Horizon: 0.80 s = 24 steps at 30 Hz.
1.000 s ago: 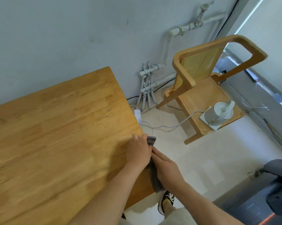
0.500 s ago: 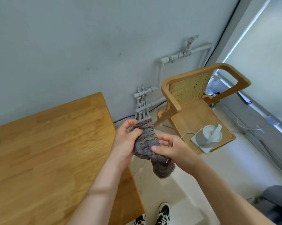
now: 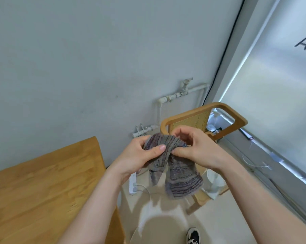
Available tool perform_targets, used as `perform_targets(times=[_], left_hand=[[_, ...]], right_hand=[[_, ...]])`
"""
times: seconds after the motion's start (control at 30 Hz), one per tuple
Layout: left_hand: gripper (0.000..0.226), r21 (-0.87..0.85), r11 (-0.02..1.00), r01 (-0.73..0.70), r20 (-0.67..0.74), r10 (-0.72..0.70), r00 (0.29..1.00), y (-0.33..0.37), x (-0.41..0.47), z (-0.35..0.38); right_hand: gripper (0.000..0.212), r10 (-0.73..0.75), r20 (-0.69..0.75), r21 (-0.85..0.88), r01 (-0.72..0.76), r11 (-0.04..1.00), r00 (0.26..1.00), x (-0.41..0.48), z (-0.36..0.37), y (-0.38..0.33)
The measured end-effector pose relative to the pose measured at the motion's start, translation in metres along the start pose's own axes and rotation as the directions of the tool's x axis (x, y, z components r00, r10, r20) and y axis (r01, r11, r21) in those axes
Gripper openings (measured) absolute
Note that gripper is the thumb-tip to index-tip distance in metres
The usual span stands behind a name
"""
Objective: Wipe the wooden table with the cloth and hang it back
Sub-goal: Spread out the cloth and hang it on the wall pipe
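Observation:
A grey, purple-striped cloth [image 3: 182, 180] hangs in the air between my hands, to the right of the wooden table [image 3: 39, 187]. My left hand [image 3: 139, 157] pinches its upper left part, thumb on top. My right hand [image 3: 194, 148] pinches the upper right part, fingers curled over the fabric. The cloth's lower folds droop below both hands. Both hands are off the table, above the floor.
A wooden chair [image 3: 224, 117] with a cane back stands beyond the hands, a white kettle [image 3: 213, 182] on its seat. White pipes [image 3: 176, 95] run along the grey wall. A power strip [image 3: 133, 182] lies on the floor. A frosted window [image 3: 275, 88] fills the right side.
The cloth left the table's right edge and rose into the air. Both hands lifted with it and now spread its top edge. The view tilted up toward the wall.

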<state>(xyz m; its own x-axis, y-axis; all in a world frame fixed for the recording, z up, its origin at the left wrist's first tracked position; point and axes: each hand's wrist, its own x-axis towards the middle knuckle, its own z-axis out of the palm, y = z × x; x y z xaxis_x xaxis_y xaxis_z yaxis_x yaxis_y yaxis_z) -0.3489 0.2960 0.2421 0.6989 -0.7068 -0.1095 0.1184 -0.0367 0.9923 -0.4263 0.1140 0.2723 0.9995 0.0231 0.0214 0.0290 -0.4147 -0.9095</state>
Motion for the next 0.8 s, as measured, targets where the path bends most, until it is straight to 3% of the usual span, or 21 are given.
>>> perform_targets(times=[0.07,0.1,0.17,0.27,0.33,0.4,0.5,0.6,0.7,0.8], left_hand=[[0.025,-0.050,0.996,-0.080,-0.109,0.074,0.991,0.006,0.028,0.007],[0.023,0.006,0.993,-0.120,-0.129,0.120,0.984,0.011,0.041,0.012],[0.025,0.270,0.950,-0.158,-0.117,0.195,0.974,0.019,0.070,0.025],[0.026,0.657,0.743,-0.128,-0.104,0.257,0.961,0.026,0.115,0.045],[0.024,0.710,0.699,-0.084,-0.156,0.272,0.950,0.030,0.140,0.051],[0.022,0.687,0.726,-0.024,-0.236,0.254,0.938,0.030,0.163,0.049],[0.017,0.494,0.867,0.062,-0.439,0.188,0.879,0.017,0.200,0.038],[0.015,-0.021,0.998,0.052,-0.634,-0.053,0.772,0.002,0.243,0.022],[0.029,-0.389,0.921,0.017,-0.648,-0.287,0.705,-0.021,0.285,0.001],[0.040,-0.510,0.860,-0.008,-0.637,-0.372,0.675,-0.053,0.330,-0.018]], right_hand=[[0.018,0.040,0.039,0.100,-0.044,0.994,0.998,0.014,-0.023,0.019],[0.019,0.076,0.079,0.162,-0.088,0.983,0.994,0.021,-0.034,0.034],[0.031,0.156,0.205,0.214,-0.200,0.956,0.966,0.034,-0.052,0.065],[0.040,0.249,0.360,0.075,-0.294,0.953,0.899,0.050,-0.074,0.120],[0.032,0.271,0.397,0.063,-0.321,0.945,0.877,0.060,-0.091,0.155],[0.029,0.289,0.386,0.075,-0.342,0.937,0.876,0.071,-0.115,0.180],[0.026,0.327,0.368,0.105,-0.388,0.916,0.870,0.095,-0.161,0.197],[0.024,0.355,0.274,0.156,-0.406,0.900,0.894,0.131,-0.202,0.215],[0.021,0.493,0.078,0.411,-0.478,0.776,0.867,0.177,-0.222,0.235],[0.027,0.601,-0.081,0.498,-0.490,0.715,0.795,0.236,-0.222,0.255]])
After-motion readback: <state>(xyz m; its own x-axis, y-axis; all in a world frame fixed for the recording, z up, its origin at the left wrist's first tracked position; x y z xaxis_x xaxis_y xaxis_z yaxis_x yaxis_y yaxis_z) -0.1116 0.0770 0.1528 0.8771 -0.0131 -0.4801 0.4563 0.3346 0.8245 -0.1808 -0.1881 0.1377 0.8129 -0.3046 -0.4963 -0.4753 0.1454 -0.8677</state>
